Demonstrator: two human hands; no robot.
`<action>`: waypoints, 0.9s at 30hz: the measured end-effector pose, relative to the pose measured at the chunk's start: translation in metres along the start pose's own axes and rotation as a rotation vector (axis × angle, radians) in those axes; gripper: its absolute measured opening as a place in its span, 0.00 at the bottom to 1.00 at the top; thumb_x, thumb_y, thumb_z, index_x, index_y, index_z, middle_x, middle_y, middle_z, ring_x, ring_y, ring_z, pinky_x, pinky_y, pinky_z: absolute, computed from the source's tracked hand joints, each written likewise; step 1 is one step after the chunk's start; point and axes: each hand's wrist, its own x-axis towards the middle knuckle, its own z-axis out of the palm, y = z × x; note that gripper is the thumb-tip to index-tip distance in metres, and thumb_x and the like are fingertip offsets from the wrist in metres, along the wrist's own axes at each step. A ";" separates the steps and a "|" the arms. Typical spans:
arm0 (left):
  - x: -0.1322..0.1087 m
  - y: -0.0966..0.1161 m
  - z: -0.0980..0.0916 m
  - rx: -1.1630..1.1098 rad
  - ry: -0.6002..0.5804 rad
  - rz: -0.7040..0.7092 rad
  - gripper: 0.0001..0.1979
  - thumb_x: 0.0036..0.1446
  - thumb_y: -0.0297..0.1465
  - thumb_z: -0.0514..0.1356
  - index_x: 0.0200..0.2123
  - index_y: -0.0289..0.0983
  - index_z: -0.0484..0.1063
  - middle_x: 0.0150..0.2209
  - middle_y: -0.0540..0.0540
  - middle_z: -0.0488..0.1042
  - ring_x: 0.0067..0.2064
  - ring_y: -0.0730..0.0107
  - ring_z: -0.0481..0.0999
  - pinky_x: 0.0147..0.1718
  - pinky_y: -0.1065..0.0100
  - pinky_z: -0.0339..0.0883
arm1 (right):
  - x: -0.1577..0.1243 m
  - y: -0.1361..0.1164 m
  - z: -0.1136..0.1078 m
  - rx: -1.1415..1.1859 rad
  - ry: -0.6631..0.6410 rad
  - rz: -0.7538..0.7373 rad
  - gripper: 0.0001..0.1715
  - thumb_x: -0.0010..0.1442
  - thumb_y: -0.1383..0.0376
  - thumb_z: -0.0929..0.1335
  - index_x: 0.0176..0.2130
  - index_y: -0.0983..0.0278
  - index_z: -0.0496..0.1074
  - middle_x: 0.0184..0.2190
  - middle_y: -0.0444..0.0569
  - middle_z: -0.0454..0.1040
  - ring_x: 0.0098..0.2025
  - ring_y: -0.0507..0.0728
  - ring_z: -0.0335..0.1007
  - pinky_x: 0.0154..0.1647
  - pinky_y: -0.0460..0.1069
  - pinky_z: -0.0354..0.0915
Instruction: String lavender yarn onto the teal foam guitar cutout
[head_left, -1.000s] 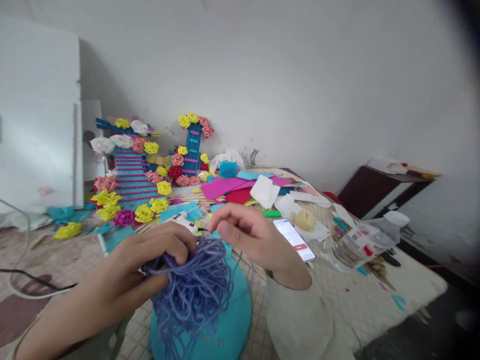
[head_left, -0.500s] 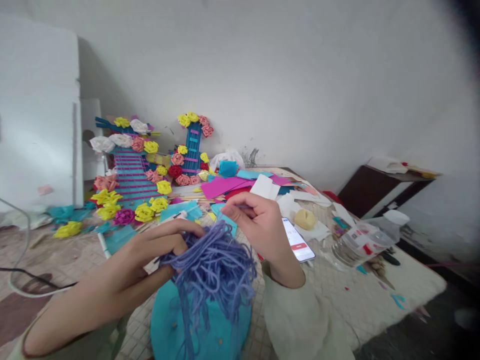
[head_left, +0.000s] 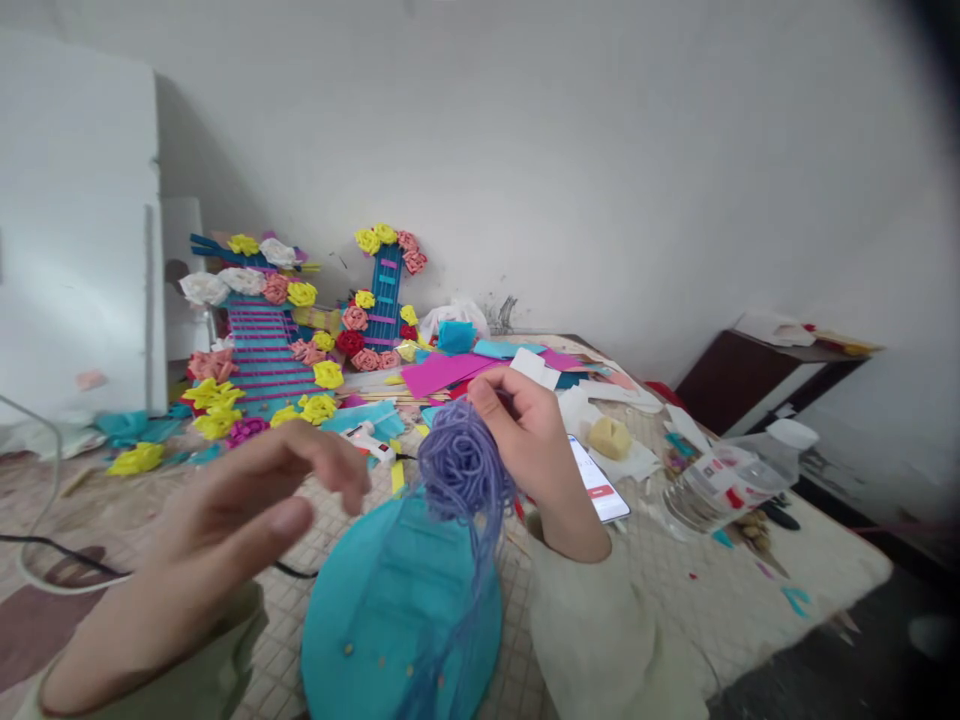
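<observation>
A loose tangle of purple yarn (head_left: 461, 465) hangs from my right hand (head_left: 532, 440), whose fingers are closed on its upper right side. Long strands trail down from the bundle over a turquoise oval board (head_left: 360, 590) with a few small pale spots on it. My left hand (head_left: 262, 500) hovers left of the board, apart from the yarn, with thumb and fingers spread and nothing between them. Just beyond the yarn lies a white glue gun (head_left: 369, 440), its tip not clearly seen.
Paper-flower crafts (head_left: 270, 345) stand against the wall at the back left. Magenta paper (head_left: 442, 375) and other sheets lie behind the yarn. To the right are a lit phone (head_left: 598, 485), a yellow lump (head_left: 610, 438) and a clear plastic bottle (head_left: 720, 490). Cables cross the left side.
My left hand has let go of the yarn and moved left and down. The yarn now hangs from my right hand, gathered more tightly, uncovering the board and the glue gun.
</observation>
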 end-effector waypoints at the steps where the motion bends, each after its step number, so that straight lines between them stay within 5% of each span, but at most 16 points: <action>1: 0.000 0.004 0.006 0.067 -0.074 -0.037 0.10 0.56 0.42 0.52 0.32 0.44 0.67 0.30 0.50 0.74 0.37 0.63 0.73 0.37 0.61 0.69 | -0.002 -0.002 0.002 0.016 -0.019 0.004 0.13 0.60 0.58 0.63 0.30 0.64 0.67 0.23 0.41 0.65 0.25 0.47 0.60 0.24 0.42 0.56; 6: -0.002 0.006 0.037 0.353 -0.156 -0.114 0.13 0.54 0.41 0.55 0.44 0.48 0.65 0.45 0.50 0.72 0.46 0.60 0.71 0.43 0.58 0.67 | -0.013 -0.017 0.010 0.064 -0.186 0.063 0.12 0.59 0.59 0.63 0.29 0.64 0.66 0.19 0.39 0.65 0.22 0.46 0.61 0.24 0.42 0.58; 9: -0.001 -0.001 0.049 0.478 -0.107 -0.070 0.19 0.49 0.42 0.60 0.44 0.44 0.64 0.44 0.47 0.73 0.46 0.57 0.72 0.42 0.56 0.68 | -0.016 -0.022 0.012 0.066 -0.297 0.082 0.12 0.59 0.60 0.63 0.28 0.64 0.66 0.19 0.39 0.68 0.22 0.46 0.64 0.25 0.41 0.60; 12: 0.004 -0.009 0.054 0.566 -0.074 0.060 0.12 0.50 0.34 0.59 0.39 0.40 0.67 0.42 0.44 0.73 0.44 0.58 0.73 0.41 0.58 0.69 | -0.015 -0.022 0.011 0.037 -0.317 0.079 0.12 0.59 0.60 0.63 0.28 0.64 0.67 0.19 0.40 0.68 0.23 0.47 0.65 0.26 0.42 0.61; 15: 0.007 -0.012 0.050 0.569 -0.089 0.112 0.08 0.54 0.29 0.54 0.37 0.40 0.69 0.42 0.45 0.73 0.44 0.62 0.73 0.44 0.61 0.68 | -0.011 -0.015 0.006 -0.052 -0.237 0.065 0.13 0.60 0.59 0.63 0.27 0.64 0.66 0.18 0.39 0.67 0.22 0.47 0.64 0.28 0.43 0.61; 23: 0.005 -0.009 0.025 0.480 0.009 0.027 0.07 0.57 0.35 0.54 0.38 0.44 0.69 0.43 0.50 0.71 0.44 0.67 0.71 0.43 0.66 0.64 | 0.001 -0.002 -0.009 -0.258 -0.117 0.083 0.14 0.59 0.58 0.63 0.28 0.65 0.67 0.21 0.41 0.67 0.24 0.48 0.62 0.26 0.44 0.57; 27: 0.011 -0.013 0.012 0.523 0.083 0.030 0.08 0.58 0.35 0.52 0.36 0.40 0.69 0.39 0.47 0.70 0.43 0.65 0.70 0.42 0.65 0.64 | -0.001 -0.006 -0.013 -0.259 -0.315 0.069 0.17 0.60 0.56 0.62 0.26 0.64 0.66 0.20 0.40 0.65 0.22 0.47 0.59 0.23 0.44 0.54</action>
